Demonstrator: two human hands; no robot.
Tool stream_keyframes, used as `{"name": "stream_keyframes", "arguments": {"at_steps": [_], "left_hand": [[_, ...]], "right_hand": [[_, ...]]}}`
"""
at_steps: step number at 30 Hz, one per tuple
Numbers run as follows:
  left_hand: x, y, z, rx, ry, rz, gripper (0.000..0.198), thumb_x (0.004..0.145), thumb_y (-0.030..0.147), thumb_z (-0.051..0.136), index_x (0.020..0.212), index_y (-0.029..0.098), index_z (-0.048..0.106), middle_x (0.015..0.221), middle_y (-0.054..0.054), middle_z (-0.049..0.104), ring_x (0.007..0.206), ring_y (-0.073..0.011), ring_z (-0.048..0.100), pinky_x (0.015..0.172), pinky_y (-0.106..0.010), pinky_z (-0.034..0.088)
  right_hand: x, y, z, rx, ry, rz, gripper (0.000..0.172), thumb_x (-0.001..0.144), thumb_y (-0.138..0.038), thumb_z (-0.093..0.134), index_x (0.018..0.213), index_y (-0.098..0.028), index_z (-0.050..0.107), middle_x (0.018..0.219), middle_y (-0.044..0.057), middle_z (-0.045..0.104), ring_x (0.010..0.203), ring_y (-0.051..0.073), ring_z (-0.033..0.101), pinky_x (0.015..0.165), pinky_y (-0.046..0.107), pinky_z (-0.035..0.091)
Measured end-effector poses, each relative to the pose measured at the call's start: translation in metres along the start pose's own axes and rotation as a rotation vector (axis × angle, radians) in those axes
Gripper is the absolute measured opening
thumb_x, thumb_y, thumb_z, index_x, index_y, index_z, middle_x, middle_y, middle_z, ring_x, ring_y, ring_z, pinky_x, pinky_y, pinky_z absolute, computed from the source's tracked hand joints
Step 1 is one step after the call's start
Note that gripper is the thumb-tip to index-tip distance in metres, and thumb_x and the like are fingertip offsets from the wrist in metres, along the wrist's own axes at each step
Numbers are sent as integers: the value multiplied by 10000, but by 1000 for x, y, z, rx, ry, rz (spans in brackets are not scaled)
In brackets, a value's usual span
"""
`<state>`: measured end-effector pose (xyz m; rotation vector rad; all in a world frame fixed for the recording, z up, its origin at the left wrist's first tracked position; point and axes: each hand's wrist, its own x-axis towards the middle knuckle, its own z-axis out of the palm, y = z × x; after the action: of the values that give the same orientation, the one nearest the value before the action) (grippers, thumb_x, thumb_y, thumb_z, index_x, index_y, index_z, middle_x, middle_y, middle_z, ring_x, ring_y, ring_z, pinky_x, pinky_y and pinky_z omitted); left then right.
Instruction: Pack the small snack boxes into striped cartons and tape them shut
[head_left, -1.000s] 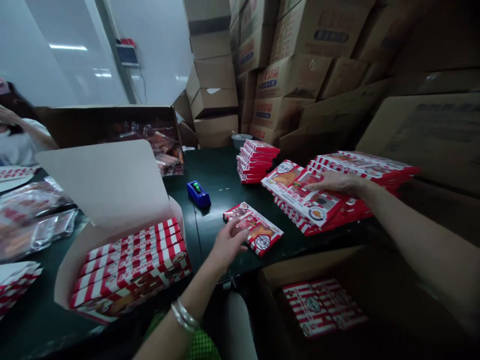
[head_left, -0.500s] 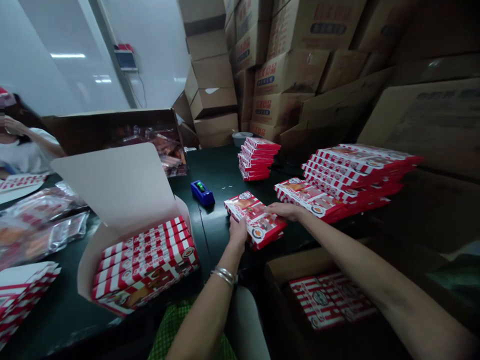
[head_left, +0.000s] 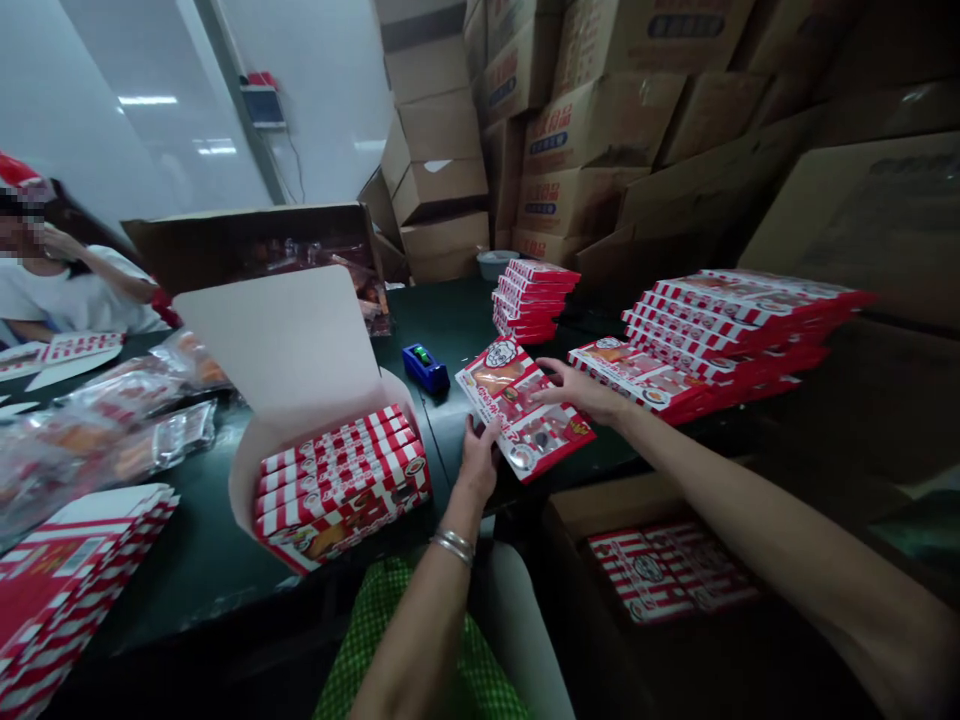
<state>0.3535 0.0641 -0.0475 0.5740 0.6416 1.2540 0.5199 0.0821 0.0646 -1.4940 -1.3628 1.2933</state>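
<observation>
A flat red-and-white striped food box (head_left: 504, 392) with a printed front and clear-looking panels is tilted up over the table. My left hand (head_left: 480, 460) is closed on its near left edge, thumb over the printed face. At its far right edge is my right hand (head_left: 581, 390), fingers spread apart and reaching over the face; whether they touch it I cannot tell. To the left stands a carton with a raised white lid (head_left: 289, 335), holding a row of upright striped boxes (head_left: 341, 480). A blue tape dispenser (head_left: 425, 369) sits between carton and hands.
Stacks of striped boxes (head_left: 739, 320) (head_left: 534, 300) stand right and behind. An open cardboard box (head_left: 600, 500) with more lies below right. Bagged food (head_left: 150, 420) and folded striped cartons (head_left: 82, 570) are left. Brown cartons (head_left: 585, 130) rise behind; a person (head_left: 82, 280) sits far left.
The flat box has come up and tilted with its printed face towards me. My right hand's fingers have spread at its edge. My view has shifted slightly left.
</observation>
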Motion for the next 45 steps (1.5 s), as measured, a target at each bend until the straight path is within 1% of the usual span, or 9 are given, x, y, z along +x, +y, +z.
{"name": "stream_keyframes", "arguments": {"at_steps": [4,11,16,19,24,34,37,41,45], "left_hand": [[-6,16,4,-173,-264,-54,634,644,337,792,1187,182,504,1104,-107,678,985,-274,669,914,-431,498],[-8,29,15,-19,-341,34,651,604,282,793,1163,189,474,1133,-109,660,1057,-302,640,927,-432,483],[-2,95,44,806,-399,198,724,586,342,776,1205,176,439,1200,-139,623,1088,-305,609,895,-383,489],[12,130,75,1547,-433,256,645,638,374,715,1210,191,480,1137,-117,650,1020,-298,630,861,-372,480],[44,116,97,2034,-543,68,664,597,425,712,1164,163,490,1094,-155,656,973,-324,644,747,-350,491],[59,109,85,1809,-491,-54,686,421,354,841,1012,176,543,1051,-128,663,1021,-370,613,803,-393,495],[52,114,80,1586,-486,-54,643,489,386,817,1020,159,533,1033,-126,671,956,-335,649,764,-381,527],[24,97,68,1224,-522,17,643,720,446,621,1234,155,368,1203,-145,619,963,-251,676,771,-340,555],[-16,57,54,526,-514,28,690,632,381,719,1200,172,387,1217,-148,618,985,-273,675,824,-377,552]], "right_hand": [[-16,-7,-2,45,-44,-125,936,585,-323,844,1388,-233,372,1251,108,629,1023,298,659,828,410,572],[-43,12,-10,177,-114,-325,992,610,-331,839,1444,-245,308,1297,121,605,1160,326,591,956,485,497],[-46,38,-10,74,-216,-293,853,620,-443,832,1346,-207,452,1313,117,586,1225,276,541,1038,436,433],[-45,68,-4,41,-152,-106,767,625,-621,751,1221,-193,527,1212,120,627,1035,234,647,811,352,548],[-62,106,2,40,-244,98,571,576,-577,775,903,-133,628,779,49,683,566,137,641,493,233,489],[-69,63,-52,-89,-42,42,437,635,-532,787,741,-147,611,669,35,681,552,116,624,490,196,467],[-75,71,-44,-74,38,12,535,592,-627,776,747,-142,609,689,75,693,595,180,658,527,267,511],[-86,76,-19,51,162,-200,763,583,-707,735,1107,-172,587,1134,135,677,1100,301,618,880,400,531],[-92,55,-8,321,122,-383,761,693,-568,742,1311,-236,448,1271,110,623,1186,315,576,993,478,474]]}}
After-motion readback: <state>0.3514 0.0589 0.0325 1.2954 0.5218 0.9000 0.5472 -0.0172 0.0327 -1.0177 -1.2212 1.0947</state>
